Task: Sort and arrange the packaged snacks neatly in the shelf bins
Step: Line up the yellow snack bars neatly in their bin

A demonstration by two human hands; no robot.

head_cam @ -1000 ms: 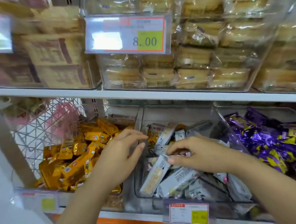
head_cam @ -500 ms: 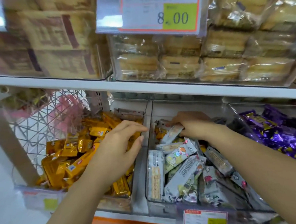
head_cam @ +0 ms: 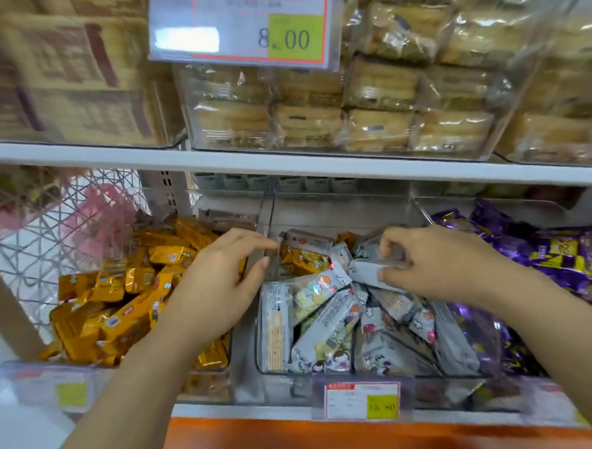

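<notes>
Now the right hand (head_cam: pixel 437 265) is over the back half of the middle bin (head_cam: pixel 278 374), its fingers curled and its thumb underneath, pinching one end of a grey packet (head_cam: pixel 365 274). That packet lies across the top of the heap, its free end pointing toward the bin's left wall. Beneath it the other grey packets (head_cam: pixel 327 329) stand and lean at mixed angles, with one upright against the front left corner. A few stray gold packs (head_cam: pixel 303 258) sit in the back left corner of this same bin.

The left hand (head_cam: pixel 219 283) holds nothing. Its fingers are relaxed and slightly spread, with the thumb apart, reaching over the clear wall between the left bin and the middle one; whether the fingertips touch that wall cannot be told. The left bin is heaped with gold packets (head_cam: pixel 120 302), and the right bin holds purple packets (head_cam: pixel 564 258).

A small price tag (head_cam: pixel 362 401) hangs on the middle bin's front edge. Above the upper shelf board (head_cam: pixel 284 163), clear-wrapped biscuit packs (head_cam: pixel 368 117) are stacked behind a large price tag (head_cam: pixel 243 28) reading 8.00.
</notes>
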